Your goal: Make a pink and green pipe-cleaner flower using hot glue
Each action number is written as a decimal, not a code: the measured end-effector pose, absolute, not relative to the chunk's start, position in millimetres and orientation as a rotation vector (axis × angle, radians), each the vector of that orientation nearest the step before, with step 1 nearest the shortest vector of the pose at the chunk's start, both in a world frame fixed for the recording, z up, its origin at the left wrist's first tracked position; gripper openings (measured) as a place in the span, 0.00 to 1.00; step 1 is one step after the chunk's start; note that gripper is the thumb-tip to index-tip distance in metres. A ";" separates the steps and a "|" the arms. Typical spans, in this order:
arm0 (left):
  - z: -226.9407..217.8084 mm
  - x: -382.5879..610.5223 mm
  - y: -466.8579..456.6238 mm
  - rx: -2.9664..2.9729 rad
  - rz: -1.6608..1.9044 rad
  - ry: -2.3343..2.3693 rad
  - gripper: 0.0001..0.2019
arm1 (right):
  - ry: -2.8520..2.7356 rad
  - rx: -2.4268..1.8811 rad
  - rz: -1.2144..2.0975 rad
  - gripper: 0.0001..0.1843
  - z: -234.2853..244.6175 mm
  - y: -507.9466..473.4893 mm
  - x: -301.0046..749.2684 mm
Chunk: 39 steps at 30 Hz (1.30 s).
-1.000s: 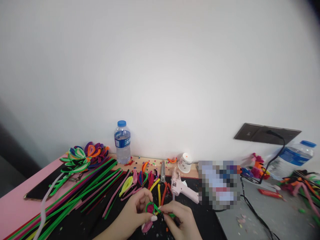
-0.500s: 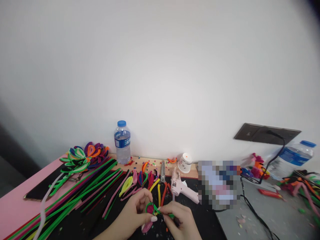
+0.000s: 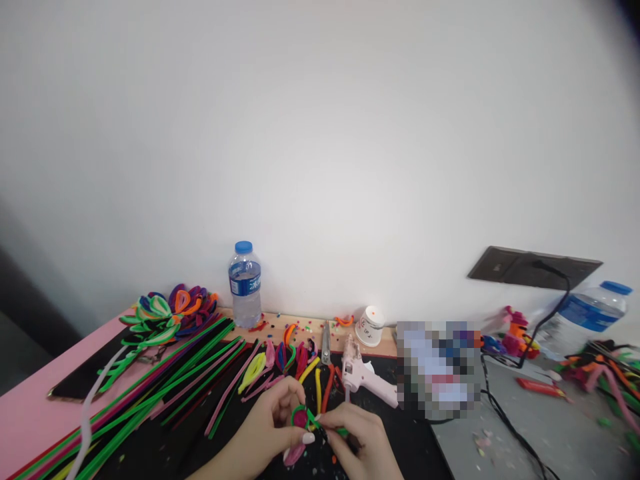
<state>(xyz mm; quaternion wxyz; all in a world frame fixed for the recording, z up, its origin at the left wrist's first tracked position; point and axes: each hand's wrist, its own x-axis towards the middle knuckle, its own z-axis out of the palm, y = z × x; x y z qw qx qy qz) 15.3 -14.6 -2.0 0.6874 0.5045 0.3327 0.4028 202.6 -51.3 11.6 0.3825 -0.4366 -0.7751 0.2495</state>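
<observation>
Being wound round the pink petal [image 3: 300, 419] pinched by the left hand [image 3: 265, 430], the green pipe cleaner [image 3: 313, 420] is gripped by the right hand [image 3: 363, 440] above the mat [image 3: 200, 440]; tighter twisting seems needed.

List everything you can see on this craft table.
pipe-cleaner loop: one, green around pink, front centre, held
straight pipe cleaners: many, mostly green, left
petal loops: pile, mixed colours, back left
water bottle: one, blue cap, back centre
second bottle: one, blue cap, far right
scissors: one, silver blades, centre
glue gun: one, pale pink, right of scissors
cup: one, white, behind glue gun
left hand: one, pinching the loop
right hand: one, pinching loop's green end
</observation>
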 end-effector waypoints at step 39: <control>0.1 16.1 -16.8 1.156 0.901 0.781 0.18 | -1.965 -1.149 0.679 0.12 9.1 -52.3 200.3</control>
